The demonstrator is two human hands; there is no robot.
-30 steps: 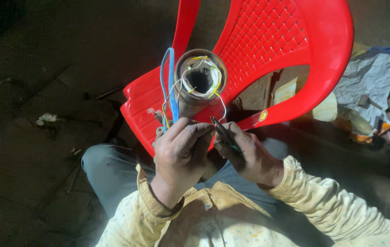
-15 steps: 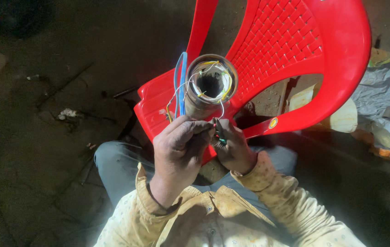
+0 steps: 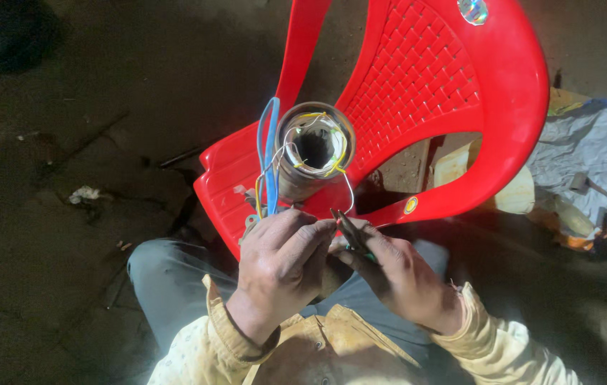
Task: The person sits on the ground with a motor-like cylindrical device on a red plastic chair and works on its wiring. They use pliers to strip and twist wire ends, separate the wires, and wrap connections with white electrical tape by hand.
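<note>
We are sitting on a dim dirt floor (image 3: 68,271), our left hand (image 3: 282,260) pinching a thin wire (image 3: 350,196) while our right hand (image 3: 400,278) is gripping what seem pliers (image 3: 350,232), the metal cylinder (image 3: 310,153) standing at twelve o'clock against the red plastic chair (image 3: 446,93).

A makeshift repair spot on bare ground is shown, rather than a fitted workshop. A red plastic chair (image 3: 424,107) is used as the bench, with a round metal motor (image 3: 314,153) full of loose wires propped on its seat. Dark, packed dirt (image 3: 68,235) is seen left of the chair, and a heap of rags (image 3: 581,157) is spread to its right.
</note>
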